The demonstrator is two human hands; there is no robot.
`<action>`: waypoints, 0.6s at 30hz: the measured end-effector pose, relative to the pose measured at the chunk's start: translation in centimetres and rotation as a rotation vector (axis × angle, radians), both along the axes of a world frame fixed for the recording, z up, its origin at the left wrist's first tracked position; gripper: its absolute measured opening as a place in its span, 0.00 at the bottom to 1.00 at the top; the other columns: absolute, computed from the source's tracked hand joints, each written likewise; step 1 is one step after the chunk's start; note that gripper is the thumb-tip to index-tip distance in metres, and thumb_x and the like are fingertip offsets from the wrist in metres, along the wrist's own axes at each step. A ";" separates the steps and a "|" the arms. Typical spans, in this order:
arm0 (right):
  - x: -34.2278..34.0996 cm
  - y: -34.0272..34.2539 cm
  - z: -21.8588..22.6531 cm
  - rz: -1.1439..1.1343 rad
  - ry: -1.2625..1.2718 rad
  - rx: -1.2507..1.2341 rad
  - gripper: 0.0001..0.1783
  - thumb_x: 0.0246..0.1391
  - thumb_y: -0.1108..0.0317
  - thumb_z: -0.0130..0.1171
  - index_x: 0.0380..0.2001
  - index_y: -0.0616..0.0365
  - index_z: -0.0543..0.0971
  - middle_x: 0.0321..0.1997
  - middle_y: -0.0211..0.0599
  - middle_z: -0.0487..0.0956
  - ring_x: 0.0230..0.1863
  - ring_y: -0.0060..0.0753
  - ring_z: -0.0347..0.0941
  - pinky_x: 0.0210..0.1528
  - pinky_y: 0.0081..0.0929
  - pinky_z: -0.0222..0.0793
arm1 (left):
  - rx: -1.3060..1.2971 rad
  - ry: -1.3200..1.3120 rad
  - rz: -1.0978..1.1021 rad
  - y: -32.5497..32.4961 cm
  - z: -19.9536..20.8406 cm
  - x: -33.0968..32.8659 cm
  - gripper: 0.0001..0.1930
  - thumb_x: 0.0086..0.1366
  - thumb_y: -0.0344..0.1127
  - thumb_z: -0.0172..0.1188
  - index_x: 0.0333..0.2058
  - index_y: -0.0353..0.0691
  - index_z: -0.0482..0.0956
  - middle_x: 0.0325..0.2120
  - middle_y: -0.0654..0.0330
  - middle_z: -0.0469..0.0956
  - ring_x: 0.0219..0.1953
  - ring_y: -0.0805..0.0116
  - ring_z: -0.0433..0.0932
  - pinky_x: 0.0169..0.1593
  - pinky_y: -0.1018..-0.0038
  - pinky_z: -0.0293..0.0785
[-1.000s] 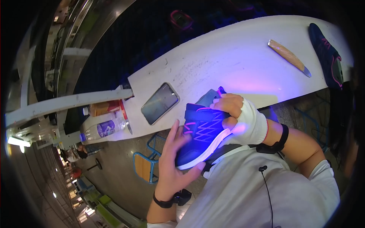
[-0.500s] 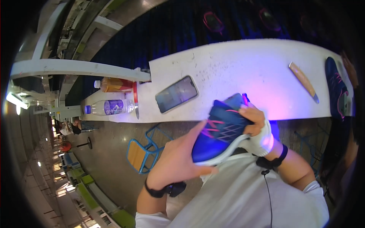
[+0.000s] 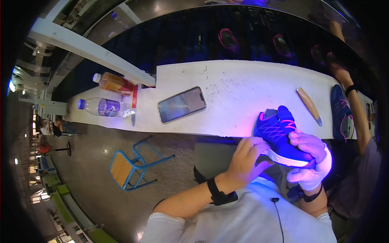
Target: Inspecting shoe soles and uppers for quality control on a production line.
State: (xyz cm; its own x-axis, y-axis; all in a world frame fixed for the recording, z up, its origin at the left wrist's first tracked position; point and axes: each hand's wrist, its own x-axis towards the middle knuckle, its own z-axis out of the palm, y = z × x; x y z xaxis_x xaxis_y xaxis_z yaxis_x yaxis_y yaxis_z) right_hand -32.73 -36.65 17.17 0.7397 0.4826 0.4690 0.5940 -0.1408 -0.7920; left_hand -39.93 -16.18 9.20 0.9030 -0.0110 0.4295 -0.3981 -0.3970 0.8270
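A dark blue sneaker [image 3: 276, 130] with pink laces and a white sole is held up at the near edge of the white table [image 3: 243, 81], lit by violet light. My right hand [image 3: 312, 152], in a white glove with bare fingertips, grips its toe end. The toe points toward the lower right and the heel toward the upper left. My bare left hand [image 3: 246, 158] has its fingers bent against the sole's side, touching the shoe. Part of the sole is hidden by my hands.
On the table lie a phone [image 3: 182, 104], two bottles [image 3: 115, 84], a red-handled knife [image 3: 134, 101] and a wooden-handled blade [image 3: 308, 106]. Another blue shoe [image 3: 340, 111] is at right, beside a co-worker's arm [image 3: 358, 109]. Shoes [image 3: 229, 39] sit on the dark surface beyond. A stool [image 3: 123, 170] stands left.
The shoe has swung round, its toe going from lower left to lower right. My right hand now grips the toe end; my left hand has moved right to the sole. A co-worker's arm has come in.
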 end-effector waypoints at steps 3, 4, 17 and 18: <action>-0.1 0.2 0.4 0.027 -0.007 -0.008 0.42 0.32 0.50 0.88 0.49 0.60 0.80 0.48 0.46 0.86 0.53 0.53 0.85 0.65 0.53 0.76 | -0.111 -0.030 0.016 -1.1 0.0 0.4 0.28 0.48 0.30 0.80 0.47 0.37 0.76 0.44 0.51 0.77 0.46 0.48 0.78 0.49 0.58 0.76; -0.1 0.2 0.6 0.059 -0.025 -0.014 0.42 0.32 0.51 0.88 0.49 0.61 0.80 0.49 0.47 0.86 0.53 0.53 0.85 0.65 0.53 0.76 | -0.134 -0.057 0.054 -1.6 0.1 0.5 0.27 0.48 0.32 0.82 0.44 0.37 0.76 0.41 0.52 0.77 0.42 0.50 0.78 0.45 0.60 0.76; -0.2 -0.6 0.0 0.136 0.047 0.019 0.40 0.30 0.55 0.89 0.47 0.54 0.80 0.49 0.45 0.86 0.56 0.55 0.84 0.63 0.53 0.77 | -0.366 -0.109 -0.142 -0.9 2.0 2.4 0.22 0.49 0.31 0.82 0.36 0.40 0.75 0.33 0.57 0.77 0.33 0.59 0.76 0.38 0.67 0.71; -0.3 -0.9 0.0 0.120 0.028 0.030 0.38 0.31 0.56 0.90 0.46 0.54 0.80 0.48 0.44 0.86 0.55 0.55 0.85 0.63 0.52 0.78 | -0.380 -0.075 -0.145 -0.9 2.1 2.5 0.23 0.47 0.31 0.83 0.36 0.41 0.75 0.33 0.58 0.78 0.34 0.59 0.77 0.37 0.66 0.71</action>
